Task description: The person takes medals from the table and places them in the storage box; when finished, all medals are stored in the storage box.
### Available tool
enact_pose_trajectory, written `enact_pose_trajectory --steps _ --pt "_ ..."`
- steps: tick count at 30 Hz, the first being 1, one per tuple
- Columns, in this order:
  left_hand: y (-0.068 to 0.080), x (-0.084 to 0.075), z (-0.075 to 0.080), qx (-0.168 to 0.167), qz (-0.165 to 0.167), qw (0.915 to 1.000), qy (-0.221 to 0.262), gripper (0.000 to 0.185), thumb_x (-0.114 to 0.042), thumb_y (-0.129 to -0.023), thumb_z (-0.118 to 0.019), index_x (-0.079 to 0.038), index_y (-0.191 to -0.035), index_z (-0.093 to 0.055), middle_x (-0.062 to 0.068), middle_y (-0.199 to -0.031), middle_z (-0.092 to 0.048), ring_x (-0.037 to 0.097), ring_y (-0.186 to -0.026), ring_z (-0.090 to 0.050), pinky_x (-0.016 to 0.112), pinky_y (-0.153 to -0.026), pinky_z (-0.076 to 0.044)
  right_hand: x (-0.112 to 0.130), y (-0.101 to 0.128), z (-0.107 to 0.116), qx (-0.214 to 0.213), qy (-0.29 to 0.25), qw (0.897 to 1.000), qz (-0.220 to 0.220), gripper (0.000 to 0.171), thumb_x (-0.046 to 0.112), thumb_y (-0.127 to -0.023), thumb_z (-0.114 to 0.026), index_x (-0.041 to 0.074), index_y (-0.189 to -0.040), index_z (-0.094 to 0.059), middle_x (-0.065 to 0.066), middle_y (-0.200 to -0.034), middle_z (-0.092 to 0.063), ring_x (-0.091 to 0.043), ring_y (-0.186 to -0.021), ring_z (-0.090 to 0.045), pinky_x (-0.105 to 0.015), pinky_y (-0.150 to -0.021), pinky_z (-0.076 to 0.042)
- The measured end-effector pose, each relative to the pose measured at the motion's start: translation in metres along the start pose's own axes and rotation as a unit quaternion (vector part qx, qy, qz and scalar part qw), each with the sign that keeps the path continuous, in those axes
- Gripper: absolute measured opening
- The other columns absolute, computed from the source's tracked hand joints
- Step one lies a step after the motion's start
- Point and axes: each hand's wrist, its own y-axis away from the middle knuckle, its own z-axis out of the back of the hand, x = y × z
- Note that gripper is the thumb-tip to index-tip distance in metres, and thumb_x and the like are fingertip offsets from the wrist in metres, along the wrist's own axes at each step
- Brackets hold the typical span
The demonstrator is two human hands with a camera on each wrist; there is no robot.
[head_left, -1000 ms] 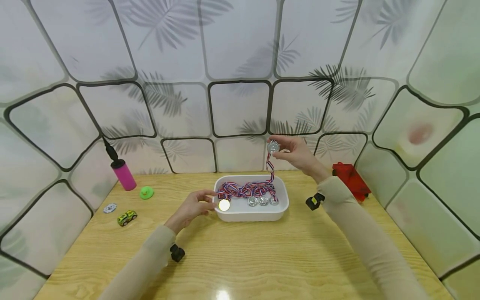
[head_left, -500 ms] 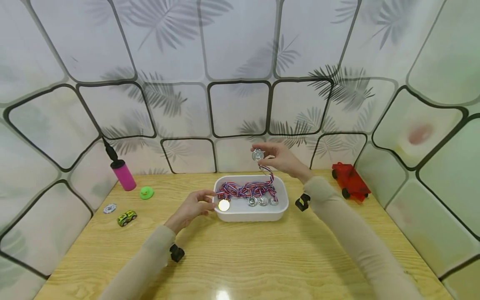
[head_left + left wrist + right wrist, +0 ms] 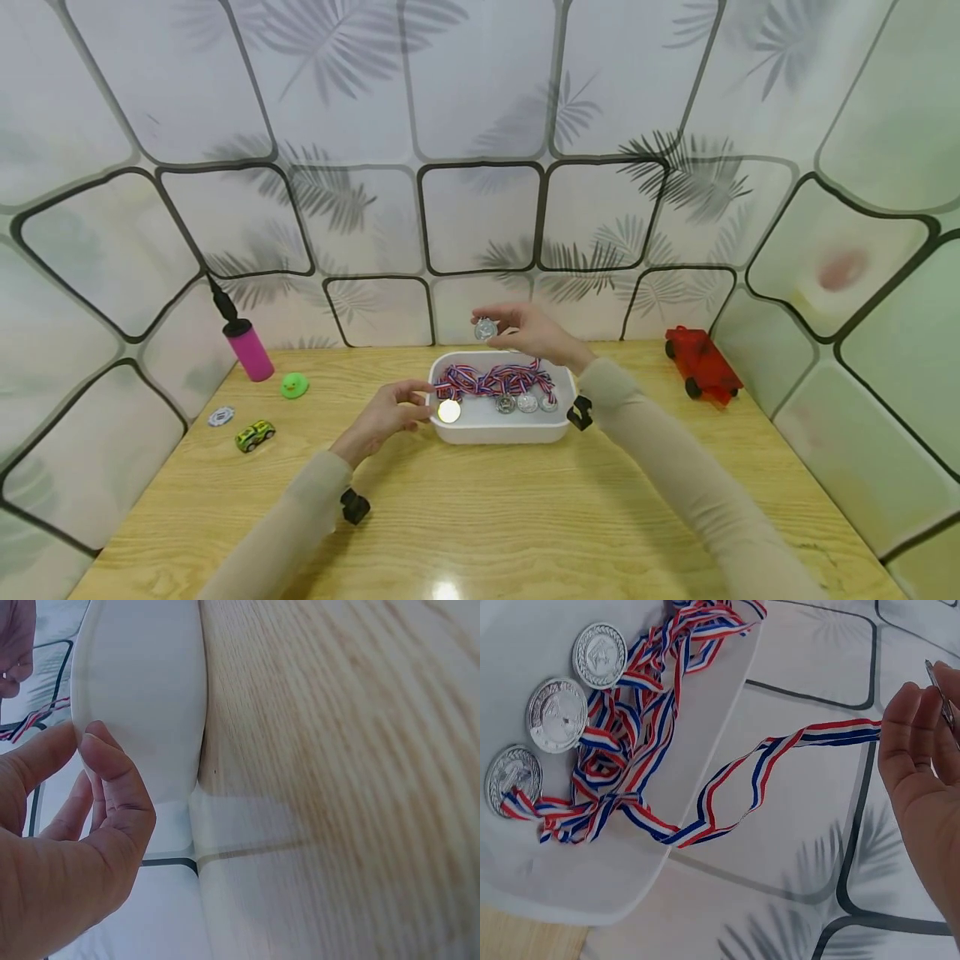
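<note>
A silver medal [image 3: 485,329] is pinched between the thumb and fingers of my right hand [image 3: 536,332], above the back of a white plastic tub [image 3: 498,434]. Its red, white and blue ribbon [image 3: 825,733] runs down into the tub. My left hand [image 3: 381,419] pinches the tub's left rim between thumb and index finger, as the left wrist view shows. In the tub, tangled striped ribbons [image 3: 480,381] lie along the back. A gold medal [image 3: 448,411] sits at the left end. Three silver medals [image 3: 527,403] lie in a row toward the right.
Left on the wooden table [image 3: 465,517] are a pink cylinder with a black top [image 3: 249,350], a green rubber duck [image 3: 294,385], a poker chip [image 3: 221,416] and a green toy car [image 3: 255,435]. A red toy vehicle [image 3: 701,365] stands at the right. Patterned curtains surround the table.
My right hand has carried the silver medal left and down, from above the tub's right end to above its middle. The ribbon hangs slacker. My left hand stays on the rim.
</note>
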Motion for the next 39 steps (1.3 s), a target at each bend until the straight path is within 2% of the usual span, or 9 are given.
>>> enact_pose_trajectory --steps 6,12,19,26,33,39 --pt "0.0 0.0 0.001 0.0 0.004 1.0 0.001 0.047 -0.005 -0.089 -0.07 0.005 -0.131 -0.054 0.004 -0.092 -0.058 0.021 -0.083 -0.068 0.026 -0.064 -0.051 0.007 -0.005 -0.01 0.023 -0.001 1.0 -0.006 0.054 0.006 -0.087 -0.071 0.01 -0.139 -0.055 -0.008 -0.131 -0.063 -0.015 -0.097 -0.062 -0.028 -0.079 -0.054" --pt "0.001 0.0 0.001 -0.002 0.004 1.0 0.0 0.046 -0.005 -0.089 -0.069 0.005 -0.131 -0.054 0.005 -0.092 -0.059 0.021 -0.083 -0.068 0.026 -0.064 -0.051 0.006 -0.009 -0.014 0.051 0.007 0.999 -0.017 0.054 0.001 -0.086 -0.07 0.007 -0.138 -0.055 -0.011 -0.123 -0.067 -0.019 -0.092 -0.065 -0.033 -0.078 -0.056" --pt "0.001 0.001 0.001 -0.001 0.006 1.0 -0.004 0.047 -0.006 -0.089 -0.069 0.005 -0.132 -0.054 0.005 -0.093 -0.059 0.021 -0.084 -0.068 0.026 -0.065 -0.051 -0.001 -0.015 -0.014 0.042 0.011 0.999 -0.028 0.055 0.001 -0.086 -0.071 0.006 -0.138 -0.055 -0.012 -0.129 -0.065 -0.019 -0.095 -0.066 -0.03 -0.08 -0.056" --pt "0.001 -0.002 0.001 0.0 0.009 1.0 -0.003 0.045 -0.005 -0.09 -0.068 0.004 -0.132 -0.054 0.004 -0.093 -0.059 0.021 -0.084 -0.067 0.027 -0.066 -0.051 -0.005 -0.022 -0.015 0.029 -0.017 0.999 -0.033 0.055 0.0 -0.085 -0.07 0.003 -0.138 -0.055 -0.016 -0.132 -0.062 -0.031 -0.101 -0.065 -0.029 -0.082 -0.056" --pt "-0.001 0.0 0.001 0.003 0.006 1.0 0.002 0.046 -0.005 -0.089 -0.068 0.005 -0.132 -0.053 0.005 -0.093 -0.059 0.018 -0.081 -0.067 0.028 -0.066 -0.051 -0.017 -0.021 -0.017 0.036 -0.024 0.998 -0.048 0.052 -0.002 -0.086 -0.069 0.002 -0.136 -0.056 -0.017 -0.126 -0.065 -0.023 -0.097 -0.066 -0.031 -0.082 -0.057" --pt "-0.002 0.001 0.001 0.003 0.0 1.0 0.004 0.046 -0.003 -0.089 -0.068 0.005 -0.131 -0.054 0.005 -0.091 -0.059 0.017 -0.079 -0.066 0.027 -0.065 -0.051 -0.022 -0.015 -0.019 0.043 -0.022 0.997 -0.058 0.05 -0.002 -0.088 -0.067 -0.001 -0.136 -0.055 -0.017 -0.13 -0.062 -0.027 -0.104 -0.065 -0.038 -0.085 -0.057"
